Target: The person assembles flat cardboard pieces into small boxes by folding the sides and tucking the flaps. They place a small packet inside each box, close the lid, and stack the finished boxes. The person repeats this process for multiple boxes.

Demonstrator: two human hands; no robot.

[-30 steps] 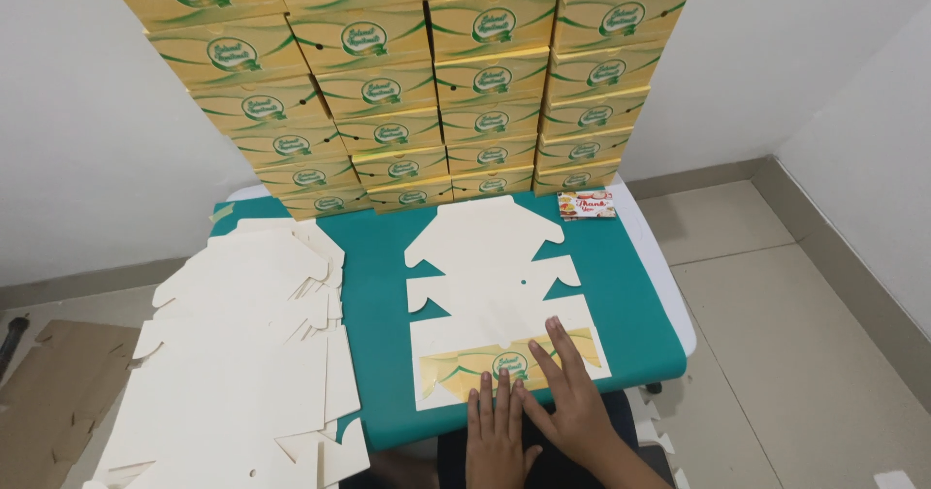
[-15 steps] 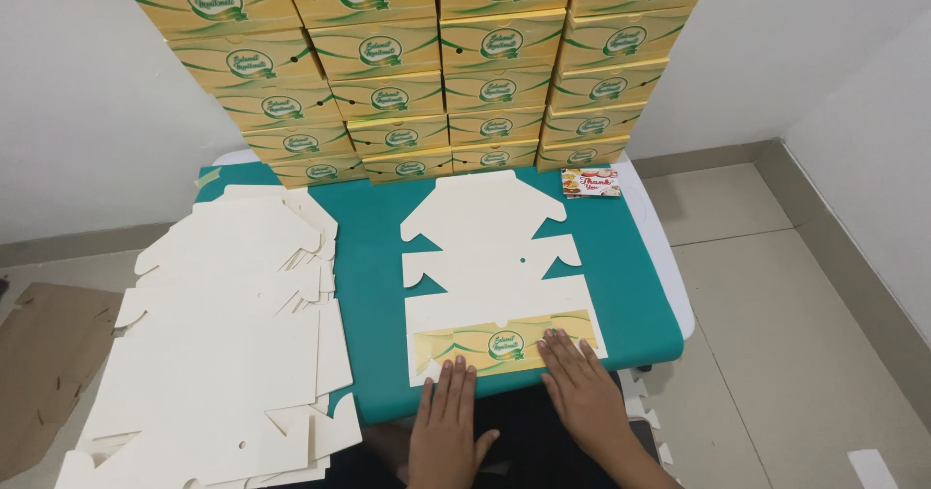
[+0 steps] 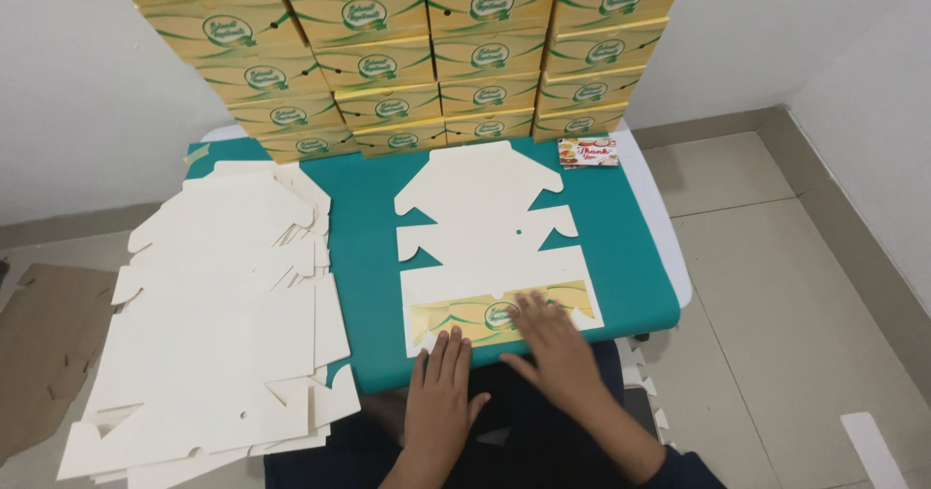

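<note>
A flat die-cut carton blank (image 3: pixel 485 227) lies in the middle of the green tabletop (image 3: pixel 369 237), its plain white inside facing up. Its nearest panel is folded over at the near edge of the tabletop, so a yellow-and-green printed strip (image 3: pixel 465 316) shows there.

Both hands lie flat and open on this strip — nothing is pinched. The left hand (image 3: pixel 441 387) has the fingers straight and close together, the fingertips touching the near left part of the strip. The right hand (image 3: pixel 553 348) presses with spread fingers on the right half of the strip, just beside a round green mark.

At the left edge of the tabletop a thick stack of white blanks (image 3: pixel 213 315) hangs partly over the side. Along the far edge stands a wall of finished yellow boxes (image 3: pixel 407 53), stacked in several rows against the white wall. At the far right corner lies a small colourful card (image 3: pixel 588 152) — well apart from the hands.
</note>
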